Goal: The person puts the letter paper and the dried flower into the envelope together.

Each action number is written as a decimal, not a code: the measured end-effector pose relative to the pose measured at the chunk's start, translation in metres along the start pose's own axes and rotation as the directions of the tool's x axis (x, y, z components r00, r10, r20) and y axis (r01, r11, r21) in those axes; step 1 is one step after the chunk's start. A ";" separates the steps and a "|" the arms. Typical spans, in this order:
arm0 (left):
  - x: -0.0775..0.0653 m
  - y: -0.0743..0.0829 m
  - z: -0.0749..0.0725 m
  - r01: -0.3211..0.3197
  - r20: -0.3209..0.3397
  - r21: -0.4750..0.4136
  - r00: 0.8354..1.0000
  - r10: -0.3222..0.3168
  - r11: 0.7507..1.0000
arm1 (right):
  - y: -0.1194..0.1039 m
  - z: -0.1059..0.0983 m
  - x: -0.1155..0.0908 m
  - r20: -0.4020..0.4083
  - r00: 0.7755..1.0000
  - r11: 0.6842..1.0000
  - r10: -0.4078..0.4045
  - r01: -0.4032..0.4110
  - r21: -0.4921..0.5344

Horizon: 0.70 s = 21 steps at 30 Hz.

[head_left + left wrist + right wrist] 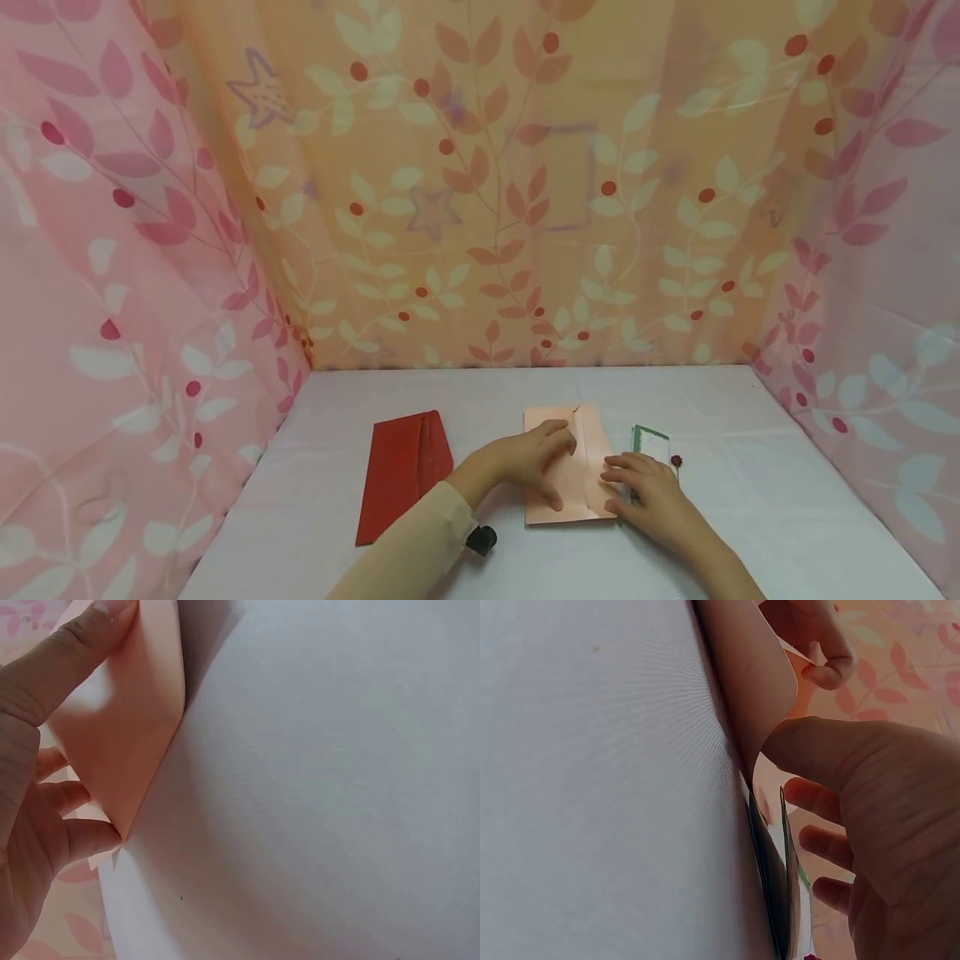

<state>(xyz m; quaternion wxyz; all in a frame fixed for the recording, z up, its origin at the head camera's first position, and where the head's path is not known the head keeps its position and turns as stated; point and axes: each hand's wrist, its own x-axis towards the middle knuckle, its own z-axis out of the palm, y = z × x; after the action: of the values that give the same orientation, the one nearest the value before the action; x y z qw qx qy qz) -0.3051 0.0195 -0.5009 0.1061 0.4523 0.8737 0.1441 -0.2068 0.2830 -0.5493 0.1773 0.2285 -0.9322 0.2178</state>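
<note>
A pale peach envelope (555, 475) lies on the white table with its flap (597, 467) on the right side. My left hand (534, 458) rests on it, thumb near the front edge and the other fingers bent toward the far part; in the left wrist view the thumb (67, 664) lies along the peach paper. At the flap's right edge is my right hand (656, 500), its fingers spread and relaxed. The right wrist view has its thumb tip right at the paper edge. Beneath the right fingers sits a green-bordered white card (652, 442), partly hidden.
A red envelope (393, 462) lies to the left, partly behind the left forearm. A small dark red flower-like piece (677, 460) is beside the card. The black wrist camera (482, 540) sits under the left sleeve. Patterned curtains (487, 208) surround the table (795, 500).
</note>
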 end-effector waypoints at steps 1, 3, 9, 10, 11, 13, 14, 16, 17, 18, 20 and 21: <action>0.000 0.000 0.000 0.001 0.001 0.002 1.000 -0.001 1.000 | 0.001 0.001 0.000 -0.017 1.000 1.000 -0.018 0.018 -0.006; 0.001 0.000 -0.001 -0.002 0.004 0.011 1.000 0.002 1.000 | 0.003 0.002 0.001 -0.045 0.998 0.999 -0.043 0.042 -0.016; 0.002 -0.001 -0.001 -0.026 0.019 0.007 0.999 0.026 1.000 | 0.006 0.003 0.000 -0.090 0.995 0.999 -0.048 0.045 -0.030; 0.002 -0.001 0.000 -0.030 0.018 0.007 0.999 0.030 1.000 | 0.005 0.002 0.000 -0.087 0.996 0.999 -0.037 0.034 -0.027; 0.002 -0.002 0.000 -0.032 0.015 0.009 0.999 0.032 0.999 | 0.003 0.000 0.000 -0.083 0.996 0.999 -0.021 0.019 -0.025; 0.001 -0.003 0.002 -0.036 0.007 0.008 0.999 0.036 0.999 | -0.002 -0.006 0.000 -0.073 0.997 1.000 0.013 -0.015 -0.019; 0.001 -0.004 0.002 -0.038 0.003 0.009 0.999 0.038 0.999 | -0.004 -0.010 0.000 -0.067 0.997 0.999 0.038 -0.038 -0.011; 0.000 -0.005 0.002 -0.039 -0.002 0.010 0.999 0.039 0.999 | -0.007 -0.016 -0.001 -0.068 0.994 0.997 0.082 -0.082 -0.005; 0.000 -0.004 0.002 -0.042 -0.004 0.006 0.999 0.042 0.999 | -0.008 -0.019 -0.002 -0.070 0.992 0.995 0.101 -0.102 -0.004; 0.000 -0.004 0.002 -0.046 -0.005 0.003 0.999 0.046 0.999 | -0.009 -0.022 -0.002 -0.072 0.990 0.993 0.118 -0.118 -0.001; 0.001 -0.003 0.001 -0.059 -0.005 0.001 0.998 0.059 0.998 | -0.009 -0.028 -0.003 -0.072 0.986 0.989 0.148 -0.149 -0.001; 0.001 -0.002 0.000 -0.064 -0.003 -0.001 0.998 0.064 0.998 | -0.008 -0.031 -0.004 -0.069 0.984 0.987 0.163 -0.163 -0.004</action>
<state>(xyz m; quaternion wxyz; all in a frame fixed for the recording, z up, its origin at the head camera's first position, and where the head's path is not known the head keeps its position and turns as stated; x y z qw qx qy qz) -0.3070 0.0196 -0.5017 0.1003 0.4799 0.8588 0.1484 -0.1922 0.2927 -0.5226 0.1918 0.1431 -0.9422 0.2346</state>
